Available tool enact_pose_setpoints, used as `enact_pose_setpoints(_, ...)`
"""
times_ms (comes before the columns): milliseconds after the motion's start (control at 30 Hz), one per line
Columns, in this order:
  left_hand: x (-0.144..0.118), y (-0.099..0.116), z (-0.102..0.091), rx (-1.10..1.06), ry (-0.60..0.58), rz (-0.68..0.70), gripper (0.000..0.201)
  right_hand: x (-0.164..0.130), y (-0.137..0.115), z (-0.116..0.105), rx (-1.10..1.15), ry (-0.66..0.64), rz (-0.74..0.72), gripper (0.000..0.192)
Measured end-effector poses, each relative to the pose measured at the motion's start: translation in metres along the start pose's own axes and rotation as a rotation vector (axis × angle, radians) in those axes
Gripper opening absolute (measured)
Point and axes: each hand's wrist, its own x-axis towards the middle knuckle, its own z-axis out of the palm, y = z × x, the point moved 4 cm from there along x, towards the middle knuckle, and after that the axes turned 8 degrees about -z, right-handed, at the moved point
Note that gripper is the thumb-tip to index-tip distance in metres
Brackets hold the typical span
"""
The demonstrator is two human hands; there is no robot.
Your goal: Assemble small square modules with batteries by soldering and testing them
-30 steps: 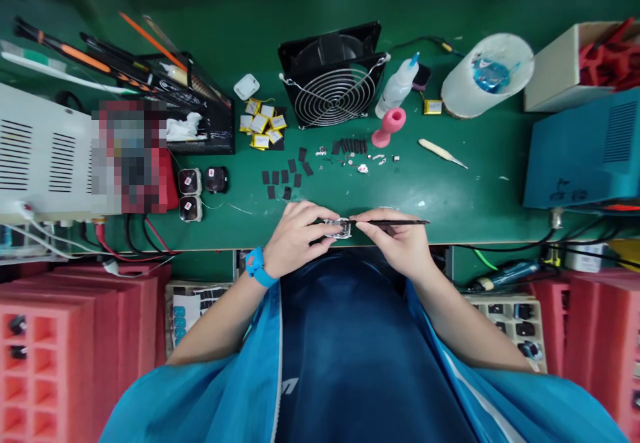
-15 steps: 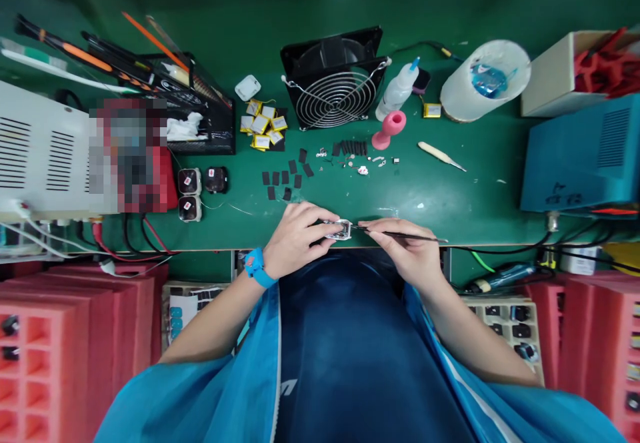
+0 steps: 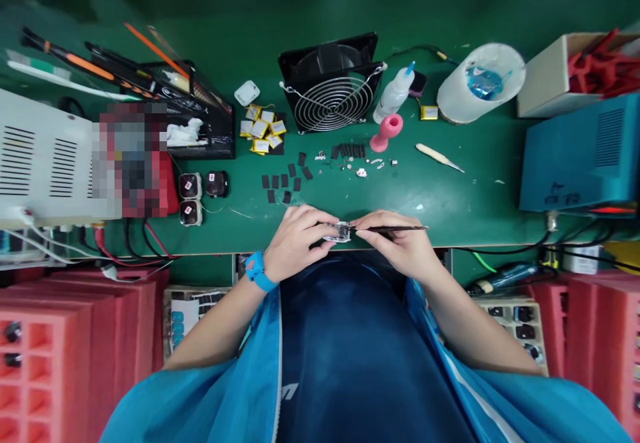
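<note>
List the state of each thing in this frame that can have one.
left hand: gripping the small clear part
right hand: pinching the thin dark tool, tip at the part
fan: tilted upright, spin not discernible
glue bottle: lying tilted, capped

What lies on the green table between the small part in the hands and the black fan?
In the head view, black rectangular pads and tiny metal bits lie on the table between the small part and the fan.
</note>
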Motion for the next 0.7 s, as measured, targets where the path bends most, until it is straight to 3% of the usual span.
enact_pose_setpoints(233, 0.000, -0.001, 0.000, 0.014, 0.009, 0.002, 0.005, 0.011, -0.003, -0.002, -0.040, -0.076, 0.020, 0.009)
enact_pose_setpoints(467, -0.001, -0.001, 0.000, 0.006, 0.020, 0.010, 0.009, 0.014, 0.014, -0.005, 0.174, -0.072, 0.214, 0.024)
enact_pose_setpoints(700, 0.000, -0.001, 0.000, 0.009, -0.001, -0.006, 0.007, 0.002, -0.007, 0.001, -0.044, 0.022, 0.016, 0.009)
